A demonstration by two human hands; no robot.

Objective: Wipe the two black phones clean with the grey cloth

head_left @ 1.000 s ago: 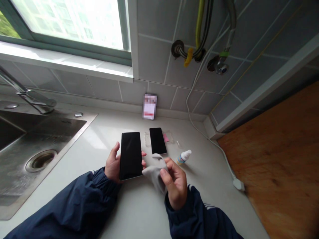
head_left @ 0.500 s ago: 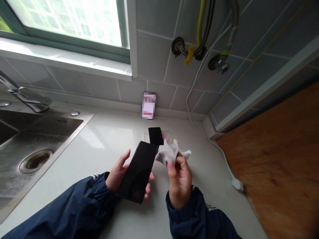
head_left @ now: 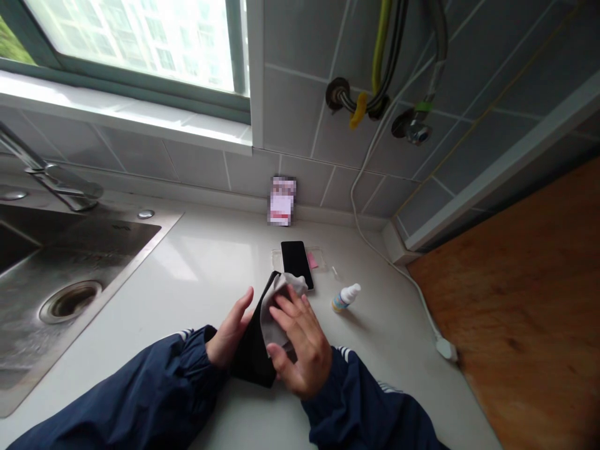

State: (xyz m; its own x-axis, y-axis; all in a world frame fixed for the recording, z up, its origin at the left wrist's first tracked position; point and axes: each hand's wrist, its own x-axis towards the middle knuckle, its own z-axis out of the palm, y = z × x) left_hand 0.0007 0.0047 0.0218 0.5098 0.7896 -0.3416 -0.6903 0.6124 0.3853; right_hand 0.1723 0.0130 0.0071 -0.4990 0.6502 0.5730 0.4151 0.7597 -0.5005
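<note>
A black smartphone (head_left: 250,356) lies slanted in my left hand (head_left: 230,337), its thumb along the left edge and its other fingers hidden behind it. My right hand (head_left: 302,340) presses a thin grey cloth (head_left: 276,319) against the screen, fingers slightly spread over it. The cloth covers most of the phone's upper right part. Just beyond, a second phone (head_left: 296,259) rests flat on the counter, partly on a clear case (head_left: 320,255) with a pink piece (head_left: 312,260) beside it. Right of my right hand stands a small white spray bottle (head_left: 345,298).
A steel sink (head_left: 89,269) with a faucet (head_left: 70,187) is at the left. A blurred-out phone or card (head_left: 282,201) leans on the tiled wall. A white cable (head_left: 398,265) runs down to a plug (head_left: 447,349) by the wooden board (head_left: 525,300). A tiny clear cap (head_left: 334,272) lies near the bottle.
My right hand has moved left and laid the cloth, earlier pinched in the air, onto the phone screen. The spray bottle and more of the second phone now show.
</note>
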